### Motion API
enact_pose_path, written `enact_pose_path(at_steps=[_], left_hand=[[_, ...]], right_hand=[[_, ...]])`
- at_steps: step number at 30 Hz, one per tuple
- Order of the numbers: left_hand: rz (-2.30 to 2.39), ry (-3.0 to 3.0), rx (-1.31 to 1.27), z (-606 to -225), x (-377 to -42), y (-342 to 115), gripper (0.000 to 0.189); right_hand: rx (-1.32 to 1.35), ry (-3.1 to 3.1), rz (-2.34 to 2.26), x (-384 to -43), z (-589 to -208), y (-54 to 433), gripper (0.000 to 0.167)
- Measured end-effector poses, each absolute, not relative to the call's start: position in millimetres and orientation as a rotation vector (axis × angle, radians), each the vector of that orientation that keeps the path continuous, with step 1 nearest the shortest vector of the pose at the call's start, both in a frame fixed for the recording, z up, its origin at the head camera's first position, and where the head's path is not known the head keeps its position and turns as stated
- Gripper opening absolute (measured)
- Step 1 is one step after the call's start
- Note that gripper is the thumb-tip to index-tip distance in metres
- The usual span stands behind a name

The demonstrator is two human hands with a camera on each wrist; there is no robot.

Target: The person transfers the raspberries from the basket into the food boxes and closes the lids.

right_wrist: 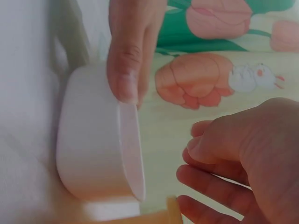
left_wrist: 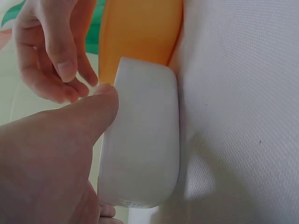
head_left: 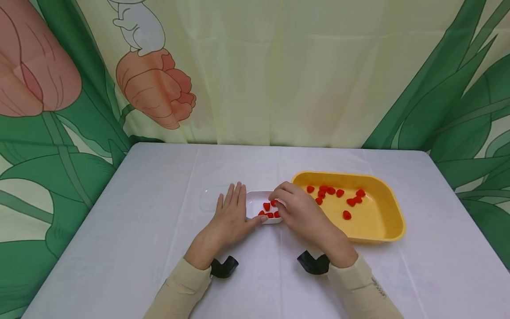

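I'm bracing the white box with a straight-fingered left hand, right hand hovering loosely curled, apparently empty; some red berries are sitting inside, more remaining in the yellow tray.

Nothing legible so far, but 2 markings come up. Here on the right sleeve, a strip of small dark print runs along the outer side, too tiny to make out. Now the left wrist view: a faint bluish mark sits at the white container's lower edge, too blurred to read.
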State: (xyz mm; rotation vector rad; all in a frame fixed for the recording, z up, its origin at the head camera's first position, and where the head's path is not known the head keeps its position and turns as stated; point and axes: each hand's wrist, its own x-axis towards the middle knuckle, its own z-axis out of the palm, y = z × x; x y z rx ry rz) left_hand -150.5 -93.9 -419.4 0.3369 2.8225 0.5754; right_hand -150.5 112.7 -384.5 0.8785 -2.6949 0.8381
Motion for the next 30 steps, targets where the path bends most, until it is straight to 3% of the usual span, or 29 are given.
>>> enact_pose_path(at_steps=[15,30], left_hand=[[0.571,2.822,0.341,-420,-150,-93,0.105],[0.562,2.822,0.329,-420,-151,-92,0.105]], right_hand=[[0.592,-2.768,0.949,-157,-375,144,0.014],[0.252,-2.998,0.885,-163,-369,173,0.022]])
